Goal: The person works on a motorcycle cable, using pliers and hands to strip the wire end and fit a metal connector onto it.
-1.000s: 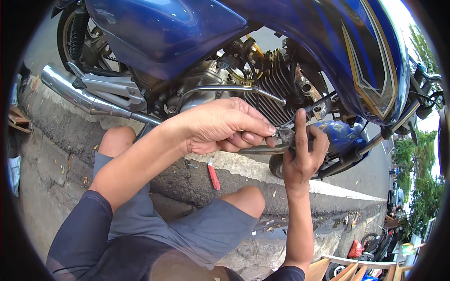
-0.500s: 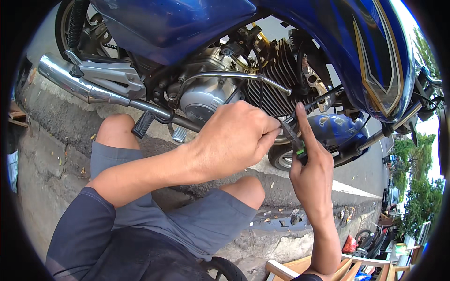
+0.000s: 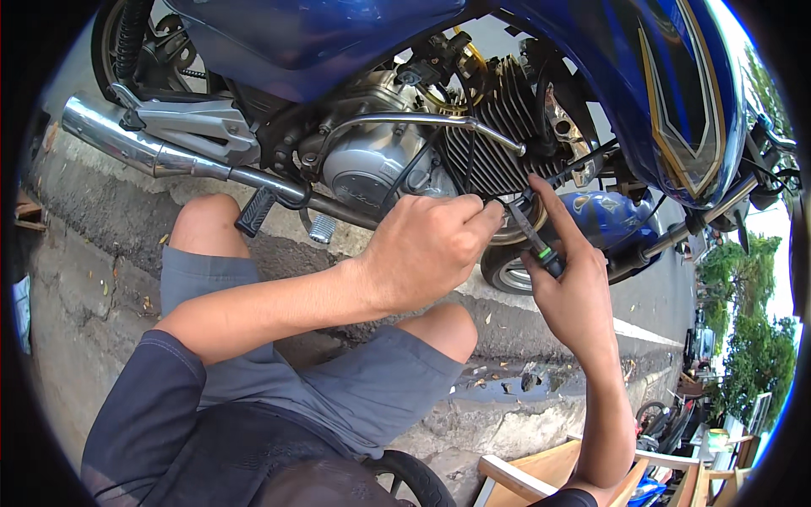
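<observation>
In front of the motorcycle's finned engine [image 3: 490, 156], my left hand [image 3: 418, 258] is closed in a pinch. Its fingertips are at something small and dark that I cannot make out. My right hand [image 3: 576, 291] grips a tool with a narrow grey blade [image 3: 525, 226] and a black-and-green handle, its index finger stretched along it. The blade points up toward my left fingertips, close beside them. A black cable [image 3: 591, 158] runs from near my fingers toward the front of the motorcycle. Whether my left hand holds that cable is hidden.
The silver exhaust [image 3: 110, 135], footpeg [image 3: 256, 209] and kick lever [image 3: 405, 120] lie left of my hands. Above right hangs the blue fuel tank [image 3: 676, 93]. A blue front fender [image 3: 608, 215] sits beyond my right hand. Wooden boards [image 3: 524, 480] stand near my right elbow.
My right hand has shifted slightly right, and its thumb has moved on the handle. My left hand has turned a little, still pinching. The view has moved slightly.
</observation>
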{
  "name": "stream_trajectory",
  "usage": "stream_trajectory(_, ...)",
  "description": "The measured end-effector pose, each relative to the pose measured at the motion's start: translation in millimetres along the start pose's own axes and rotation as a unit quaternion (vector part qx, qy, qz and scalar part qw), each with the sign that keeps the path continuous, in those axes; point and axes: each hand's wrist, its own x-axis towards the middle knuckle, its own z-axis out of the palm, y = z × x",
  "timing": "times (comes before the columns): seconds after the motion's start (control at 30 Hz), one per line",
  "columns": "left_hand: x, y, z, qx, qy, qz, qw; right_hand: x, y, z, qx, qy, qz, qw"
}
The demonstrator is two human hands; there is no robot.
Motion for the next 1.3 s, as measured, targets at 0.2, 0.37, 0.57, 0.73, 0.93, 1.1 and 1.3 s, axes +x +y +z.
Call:
stream_trajectory(0.2, -7.4, 1.8, 10.0, 0.035, 0.03, -0.003, 0.999, 3.8, 9.4, 10.6, 0.13, -0.035, 0.048, 0.99)
stream_trajectory(0.37, -9.5, 3.4, 16.2, 0.043, 0.035, -0.014, 0.998, 3.6, 18.8, 23.8, 0.19, -0.023, 0.043, 0.98)
stream_trajectory(0.57, -9.6, 3.7, 19.4, 0.04, 0.047, -0.009, 0.998, 2.2, 18.0, 28.2, 0.256, -0.032, 0.088, 0.962)
stream_trajectory(0.73, -13.0, 1.4, 17.3, 0.01, 0.029, -0.009, 0.999, -2.0, 8.6, 20.0, 0.136, -0.011, 0.055, 0.989)
stream_trajectory(0.93, -4.4, -6.3, -4.4, -0.228, -0.024, -0.14, 0.963, -22.9, -7.4, 11.5, -0.163, 0.06, -0.043, 0.984)
stream_trajectory(1.1, -1.0, 7.8, -9.3, -0.292, -0.033, -0.205, 0.934, -33.9, -7.2, 22.3, -0.106, 0.042, 0.005, 0.993)
stream_trajectory(1.3, 3.7, 3.2, -14.9, -0.269, -0.008, -0.253, 0.929, -43.4, 20.2, 69.8, 0.19, 0.116, 0.076, 0.972)
